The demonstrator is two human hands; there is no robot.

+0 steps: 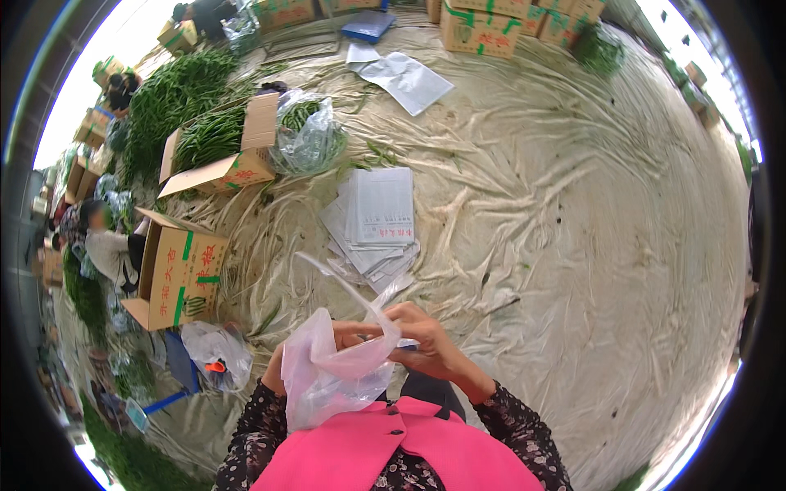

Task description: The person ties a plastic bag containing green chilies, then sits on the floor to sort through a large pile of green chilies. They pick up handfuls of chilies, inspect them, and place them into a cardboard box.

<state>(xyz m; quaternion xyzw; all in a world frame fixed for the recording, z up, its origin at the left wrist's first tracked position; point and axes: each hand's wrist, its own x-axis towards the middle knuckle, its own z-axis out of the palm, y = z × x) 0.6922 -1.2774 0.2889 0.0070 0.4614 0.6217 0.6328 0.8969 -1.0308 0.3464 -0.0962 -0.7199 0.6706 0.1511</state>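
Observation:
A thin translucent plastic bag [334, 374] hangs from my two hands, close in front of my chest. My left hand [350, 336] is partly behind the bag, its fingers gripping the film near the top. My right hand [430, 344] holds the bag's upper edge, fingertips bent inward, close to the left fingers. A loose strip of the plastic rises above both hands. Something small and dark blue shows at the right fingers; I cannot tell what it is. Beyond the hands, a stack of printed paper sheets [384, 208] lies on the floor sheeting.
Left stand an upright carton [184, 276], an open carton of long green peppers [212, 147] and a bag of peppers [307, 135]. A blue-framed scale [181, 362] and plastic bag [218, 356] lie lower left. A co-worker [113, 245] sits behind the carton. Wrinkled sheeting [583, 276] covers the floor.

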